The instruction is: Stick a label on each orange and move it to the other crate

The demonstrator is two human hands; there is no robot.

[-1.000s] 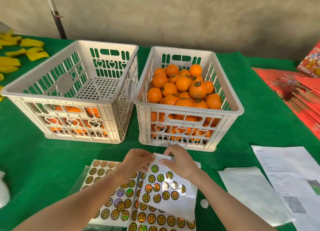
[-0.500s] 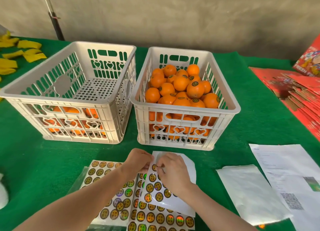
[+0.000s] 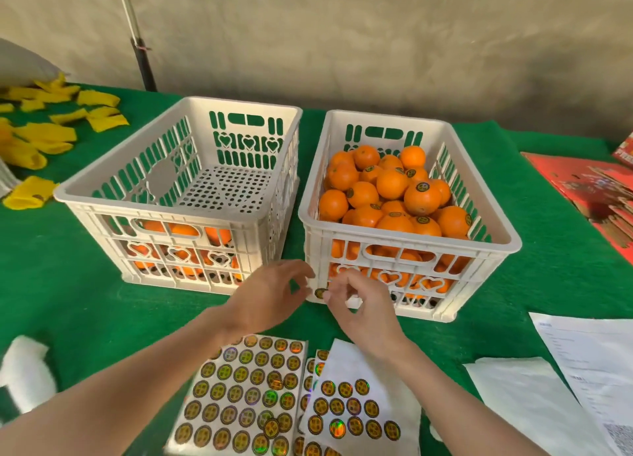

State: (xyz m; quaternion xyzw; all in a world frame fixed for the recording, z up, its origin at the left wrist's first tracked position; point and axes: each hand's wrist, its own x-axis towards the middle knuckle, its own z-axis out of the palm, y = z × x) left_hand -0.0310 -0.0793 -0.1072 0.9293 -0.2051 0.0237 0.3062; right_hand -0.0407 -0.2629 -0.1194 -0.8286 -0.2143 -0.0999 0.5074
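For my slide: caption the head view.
Right hand holds a round label before the fuller crate; left hand open beside it.

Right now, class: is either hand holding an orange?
No: the right hand pinches a label beside the left hand, and the oranges lie in the left crate and right crate.

Smooth, cream moulded plastic forms the left crate (image 3: 154, 207) and right crate (image 3: 411, 237), standing on a worktop (image 3: 68, 301) covered in matt, fuzzy green cloth. The oranges (image 3: 422, 197) show dimpled, faintly shiny peel. At the near edge, label sheets (image 3: 246, 394) gleam with glossy holographic foil; matt white paper (image 3: 589, 359) lies at the right edge.
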